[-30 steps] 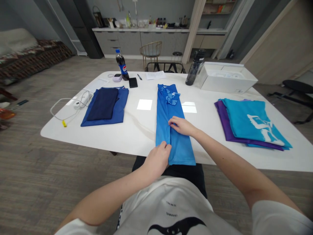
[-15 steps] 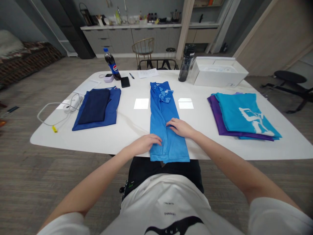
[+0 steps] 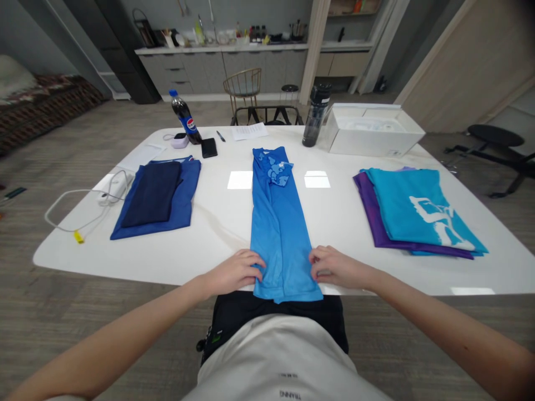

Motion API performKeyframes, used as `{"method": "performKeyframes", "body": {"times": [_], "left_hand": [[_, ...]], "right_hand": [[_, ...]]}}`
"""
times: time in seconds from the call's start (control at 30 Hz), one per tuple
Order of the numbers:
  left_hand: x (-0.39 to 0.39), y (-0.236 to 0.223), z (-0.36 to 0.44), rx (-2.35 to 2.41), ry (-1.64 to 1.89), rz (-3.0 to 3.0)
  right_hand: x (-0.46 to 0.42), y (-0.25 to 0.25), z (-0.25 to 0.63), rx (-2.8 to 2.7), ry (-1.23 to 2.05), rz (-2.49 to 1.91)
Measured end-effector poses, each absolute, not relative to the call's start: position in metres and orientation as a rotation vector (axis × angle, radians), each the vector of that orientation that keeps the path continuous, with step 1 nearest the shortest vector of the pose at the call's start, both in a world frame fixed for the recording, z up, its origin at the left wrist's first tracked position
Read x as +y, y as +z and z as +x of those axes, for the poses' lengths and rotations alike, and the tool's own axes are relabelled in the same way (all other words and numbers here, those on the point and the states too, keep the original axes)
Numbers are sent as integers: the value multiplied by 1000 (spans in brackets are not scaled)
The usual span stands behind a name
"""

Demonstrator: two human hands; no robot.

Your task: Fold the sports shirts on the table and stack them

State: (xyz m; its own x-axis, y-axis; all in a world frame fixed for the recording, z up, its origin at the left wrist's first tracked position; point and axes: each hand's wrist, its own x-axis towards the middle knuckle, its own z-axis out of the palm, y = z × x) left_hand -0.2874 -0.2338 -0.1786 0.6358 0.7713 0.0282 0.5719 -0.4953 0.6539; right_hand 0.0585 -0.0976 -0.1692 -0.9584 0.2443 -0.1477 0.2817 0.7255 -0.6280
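We note the left grip (image 3: 236,273) and right grip (image 3: 338,267) touching the near end of a folded blue shirt (image 3: 281,234) on the white tabletop (image 3: 217,250). Navy garments (image 3: 154,197) lie left, teal garments (image 3: 418,211) right.

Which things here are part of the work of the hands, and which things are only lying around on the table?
In use: left hand and right hand, both at the lower end of the blue shirt.

Lying around: navy cloth, purple shirt, teal shirt, cola bottle, black bottle, white box, phone.

Grey kitchen cabinets (image 3: 217,72), wood-look floor (image 3: 62,267).
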Motion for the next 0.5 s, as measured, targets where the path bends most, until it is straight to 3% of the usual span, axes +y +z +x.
{"method": "performKeyframes", "body": {"times": [0.2,0.37,0.43,0.5], "left_hand": [[-188,-146,-283,1190,799,1680],[-69,-130,-308,1286,1291,1099],[-13,-141,-324,1326,1352,914],[34,-158,-340,1434,1279,789]], "right_hand": [[-57,-118,29,2712,-1643,644],[56,-110,-31,2678,-2179,1200],[105,-127,-61,2693,-2064,1500],[143,-150,-87,2671,-1656,1823]]}}
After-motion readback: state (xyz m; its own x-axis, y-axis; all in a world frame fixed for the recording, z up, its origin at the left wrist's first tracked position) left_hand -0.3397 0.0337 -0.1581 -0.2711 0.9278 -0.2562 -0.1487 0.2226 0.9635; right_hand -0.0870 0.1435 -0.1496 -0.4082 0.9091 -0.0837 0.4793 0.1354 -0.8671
